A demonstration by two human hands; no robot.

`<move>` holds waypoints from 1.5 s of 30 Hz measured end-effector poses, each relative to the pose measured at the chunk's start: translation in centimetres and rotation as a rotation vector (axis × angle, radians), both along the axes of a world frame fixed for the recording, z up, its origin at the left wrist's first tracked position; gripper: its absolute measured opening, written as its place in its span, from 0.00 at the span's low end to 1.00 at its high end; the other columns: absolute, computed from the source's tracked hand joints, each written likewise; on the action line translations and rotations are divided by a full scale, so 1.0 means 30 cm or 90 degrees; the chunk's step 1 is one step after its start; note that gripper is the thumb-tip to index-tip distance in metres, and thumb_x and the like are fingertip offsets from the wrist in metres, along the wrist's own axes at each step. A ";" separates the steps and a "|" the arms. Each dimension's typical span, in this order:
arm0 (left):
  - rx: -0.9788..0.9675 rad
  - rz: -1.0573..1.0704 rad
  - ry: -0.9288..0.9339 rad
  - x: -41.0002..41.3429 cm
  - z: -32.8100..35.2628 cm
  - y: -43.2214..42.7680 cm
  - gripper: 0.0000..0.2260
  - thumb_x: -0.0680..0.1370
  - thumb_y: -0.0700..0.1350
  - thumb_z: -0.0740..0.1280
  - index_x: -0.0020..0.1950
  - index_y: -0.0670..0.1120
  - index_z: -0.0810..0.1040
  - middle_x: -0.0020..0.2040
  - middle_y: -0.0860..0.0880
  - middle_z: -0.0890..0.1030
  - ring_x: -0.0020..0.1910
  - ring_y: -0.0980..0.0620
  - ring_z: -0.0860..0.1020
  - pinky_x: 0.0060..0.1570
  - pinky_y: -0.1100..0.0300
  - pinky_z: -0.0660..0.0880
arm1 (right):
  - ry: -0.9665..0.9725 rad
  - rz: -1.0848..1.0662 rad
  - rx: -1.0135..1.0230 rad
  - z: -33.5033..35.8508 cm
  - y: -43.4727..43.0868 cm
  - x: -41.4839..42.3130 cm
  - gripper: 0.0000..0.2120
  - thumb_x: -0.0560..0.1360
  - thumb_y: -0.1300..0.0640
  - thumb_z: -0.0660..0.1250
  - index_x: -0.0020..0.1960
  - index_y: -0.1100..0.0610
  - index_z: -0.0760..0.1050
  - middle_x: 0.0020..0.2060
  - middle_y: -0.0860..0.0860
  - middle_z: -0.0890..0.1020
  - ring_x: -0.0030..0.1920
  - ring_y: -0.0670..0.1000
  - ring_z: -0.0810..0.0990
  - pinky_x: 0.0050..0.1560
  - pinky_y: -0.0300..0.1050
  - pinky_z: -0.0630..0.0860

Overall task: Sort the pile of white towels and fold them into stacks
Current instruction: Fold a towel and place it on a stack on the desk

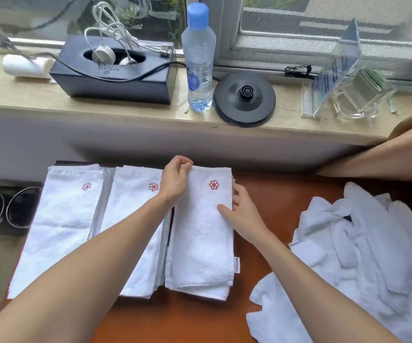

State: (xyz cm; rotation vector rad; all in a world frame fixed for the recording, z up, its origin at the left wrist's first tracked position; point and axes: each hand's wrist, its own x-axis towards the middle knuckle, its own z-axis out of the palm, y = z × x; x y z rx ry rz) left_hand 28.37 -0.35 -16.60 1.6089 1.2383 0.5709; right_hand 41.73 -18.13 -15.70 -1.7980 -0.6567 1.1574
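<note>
Forearms reached in from the near edge over the orange-brown tabletop. Along its right edge sprawled the loose pile of white towels. Three folded stacks lay side by side toward the far-left corner: the left stack, the middle stack and the right stack, each topped by a red flower emblem. The left hand pinched the far-left corner of the right stack's top towel between thumb and fingers. The right hand lay mostly open, thumb flat on that towel, fingers against its right edge.
</note>
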 end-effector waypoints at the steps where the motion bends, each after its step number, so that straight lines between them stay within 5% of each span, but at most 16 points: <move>1: -0.006 0.005 -0.002 0.006 -0.006 -0.005 0.05 0.83 0.44 0.64 0.51 0.49 0.80 0.48 0.57 0.81 0.48 0.59 0.78 0.48 0.65 0.70 | -0.006 0.002 -0.003 -0.013 -0.019 -0.010 0.28 0.78 0.58 0.72 0.72 0.44 0.65 0.60 0.44 0.82 0.56 0.44 0.85 0.55 0.53 0.84; 5: -0.006 -0.007 0.040 0.018 -0.020 -0.016 0.05 0.83 0.45 0.63 0.54 0.50 0.79 0.50 0.58 0.81 0.51 0.57 0.78 0.47 0.66 0.70 | 0.044 -0.046 -0.007 -0.040 -0.060 -0.054 0.26 0.80 0.56 0.70 0.71 0.40 0.62 0.53 0.39 0.85 0.53 0.45 0.86 0.52 0.53 0.85; 9: -0.033 -0.050 0.052 0.021 0.001 -0.086 0.19 0.84 0.46 0.63 0.75 0.47 0.67 0.70 0.51 0.67 0.65 0.58 0.69 0.64 0.64 0.63 | 0.072 -0.072 -0.020 -0.014 -0.102 -0.057 0.29 0.79 0.49 0.70 0.73 0.35 0.58 0.51 0.36 0.85 0.51 0.44 0.86 0.44 0.43 0.84; 13: 0.035 -0.093 0.084 -0.088 0.027 -0.223 0.28 0.81 0.41 0.64 0.79 0.50 0.58 0.74 0.50 0.54 0.63 0.52 0.72 0.60 0.56 0.72 | 0.054 -0.049 -0.074 -0.004 -0.198 -0.116 0.35 0.77 0.44 0.70 0.78 0.38 0.56 0.48 0.32 0.83 0.48 0.47 0.87 0.51 0.53 0.86; 17: 0.093 -0.104 0.111 -0.193 0.048 -0.350 0.30 0.80 0.39 0.65 0.78 0.57 0.58 0.75 0.53 0.53 0.42 0.53 0.78 0.41 0.62 0.77 | -0.006 -0.042 -0.096 0.001 -0.280 -0.185 0.37 0.75 0.42 0.71 0.79 0.38 0.56 0.51 0.39 0.83 0.47 0.42 0.85 0.53 0.49 0.84; 19: 0.093 -0.111 0.105 -0.242 0.051 -0.431 0.29 0.80 0.39 0.64 0.77 0.58 0.60 0.73 0.54 0.54 0.40 0.54 0.78 0.38 0.64 0.76 | -0.027 -0.036 -0.101 0.001 -0.324 -0.221 0.36 0.75 0.45 0.71 0.77 0.38 0.58 0.51 0.40 0.83 0.46 0.42 0.84 0.51 0.45 0.83; 22: 0.055 -0.131 0.116 -0.321 0.051 -0.552 0.27 0.80 0.39 0.64 0.76 0.56 0.63 0.71 0.55 0.54 0.44 0.51 0.79 0.42 0.53 0.81 | -0.022 -0.054 -0.104 -0.007 -0.383 -0.269 0.34 0.76 0.49 0.71 0.76 0.39 0.59 0.52 0.39 0.82 0.48 0.38 0.82 0.48 0.38 0.81; 28: 0.004 -0.147 0.138 -0.439 0.066 -0.647 0.21 0.78 0.38 0.64 0.68 0.56 0.70 0.68 0.55 0.56 0.44 0.52 0.79 0.43 0.57 0.78 | -0.018 -0.065 -0.124 0.023 -0.397 -0.314 0.37 0.78 0.50 0.70 0.81 0.44 0.54 0.53 0.32 0.76 0.52 0.40 0.81 0.46 0.37 0.80; 32: 0.028 -0.158 0.207 -0.474 0.087 -0.659 0.17 0.78 0.36 0.63 0.65 0.51 0.73 0.70 0.50 0.57 0.38 0.48 0.77 0.43 0.53 0.79 | -0.052 -0.020 -0.105 0.045 -0.429 -0.339 0.34 0.76 0.57 0.69 0.77 0.43 0.59 0.58 0.42 0.81 0.49 0.47 0.85 0.50 0.49 0.85; 35: 0.072 -0.202 0.250 -0.516 0.116 -0.691 0.18 0.78 0.35 0.63 0.67 0.47 0.74 0.72 0.46 0.60 0.45 0.45 0.77 0.50 0.51 0.77 | -0.049 -0.013 -0.119 0.067 -0.482 -0.372 0.34 0.77 0.60 0.67 0.78 0.45 0.58 0.50 0.49 0.82 0.44 0.50 0.86 0.52 0.54 0.84; 39: 0.143 -0.268 0.311 -0.576 0.157 -0.773 0.18 0.78 0.39 0.65 0.68 0.48 0.76 0.74 0.45 0.65 0.65 0.43 0.71 0.62 0.48 0.73 | -0.083 0.042 -0.110 0.117 -0.597 -0.423 0.34 0.80 0.60 0.64 0.82 0.48 0.55 0.53 0.47 0.79 0.48 0.49 0.85 0.54 0.50 0.83; 45: 0.261 -0.336 0.381 -0.619 0.162 -0.987 0.17 0.81 0.47 0.64 0.70 0.51 0.75 0.73 0.50 0.71 0.70 0.44 0.69 0.67 0.48 0.63 | -0.164 0.049 -0.118 0.163 -0.832 -0.496 0.27 0.81 0.59 0.62 0.78 0.50 0.64 0.59 0.44 0.78 0.50 0.40 0.80 0.44 0.25 0.73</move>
